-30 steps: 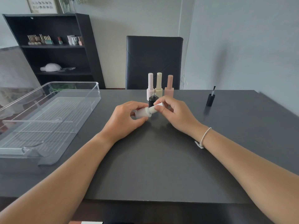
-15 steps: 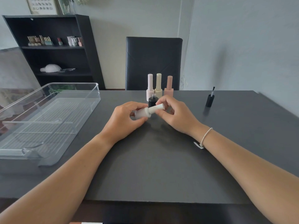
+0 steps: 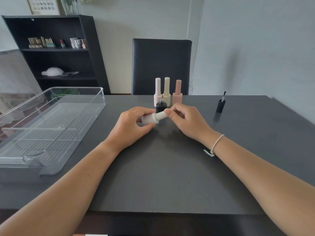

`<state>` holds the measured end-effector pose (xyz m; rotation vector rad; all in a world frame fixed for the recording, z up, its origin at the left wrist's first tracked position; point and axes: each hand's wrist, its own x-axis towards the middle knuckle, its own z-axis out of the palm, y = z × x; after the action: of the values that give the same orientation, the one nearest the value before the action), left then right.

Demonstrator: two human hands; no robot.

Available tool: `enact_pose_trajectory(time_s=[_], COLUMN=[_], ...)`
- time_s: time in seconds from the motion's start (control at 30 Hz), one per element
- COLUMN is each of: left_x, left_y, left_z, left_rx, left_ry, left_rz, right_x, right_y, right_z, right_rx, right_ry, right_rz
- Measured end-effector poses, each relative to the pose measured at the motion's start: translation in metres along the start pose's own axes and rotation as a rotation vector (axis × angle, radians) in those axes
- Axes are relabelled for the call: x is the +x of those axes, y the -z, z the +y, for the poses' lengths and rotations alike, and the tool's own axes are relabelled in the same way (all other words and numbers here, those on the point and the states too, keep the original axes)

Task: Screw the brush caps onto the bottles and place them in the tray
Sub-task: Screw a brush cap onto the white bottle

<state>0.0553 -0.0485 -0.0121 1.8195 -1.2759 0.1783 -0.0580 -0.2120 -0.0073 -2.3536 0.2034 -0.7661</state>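
My left hand grips a white bottle lying on its side just above the table. My right hand pinches the bottle's white brush cap, which sits on the bottle's neck. Right behind them stands an open black bottle with no cap. Its black brush cap stands upside down, brush up, at the right. Three capped bottles stand in a row at the back: pale pink, cream and dusty pink. The clear tray lies at the left with nothing in it.
A dark mat covers the table's middle under my forearms. A black chair stands behind the far edge. A dark shelf with small bottles is at the back left.
My right fingers have shifted round the white cap, turning it on the bottle. The left hand and bottle have stayed in about the same spot.
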Motion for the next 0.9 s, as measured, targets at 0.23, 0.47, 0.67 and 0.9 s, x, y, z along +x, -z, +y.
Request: enact_pose_trajectory(time_s=[0.23,0.47,0.67,0.9], left_x=[0.0002,-0.0004,0.0000,0.0000], left_y=[-0.0002,0.0000,-0.0001,-0.0001], left_z=[0.0012,0.0016,0.0009,0.0023], left_rx=[0.005,0.004,0.007,0.001], left_ry=[-0.006,-0.006,-0.010,-0.004], left_rz=[-0.011,-0.009,-0.012,-0.006], right_x=[0.0000,-0.0004,-0.0012,-0.0017], right_y=[0.0001,0.0007,0.0040,0.0036], right_z=[0.0007,0.0000,0.0005,-0.0004], right_rx=[-0.001,0.013,0.014,0.019], right_ry=[0.010,0.029,0.038,-0.016], right_rz=[-0.001,0.024,0.013,0.029])
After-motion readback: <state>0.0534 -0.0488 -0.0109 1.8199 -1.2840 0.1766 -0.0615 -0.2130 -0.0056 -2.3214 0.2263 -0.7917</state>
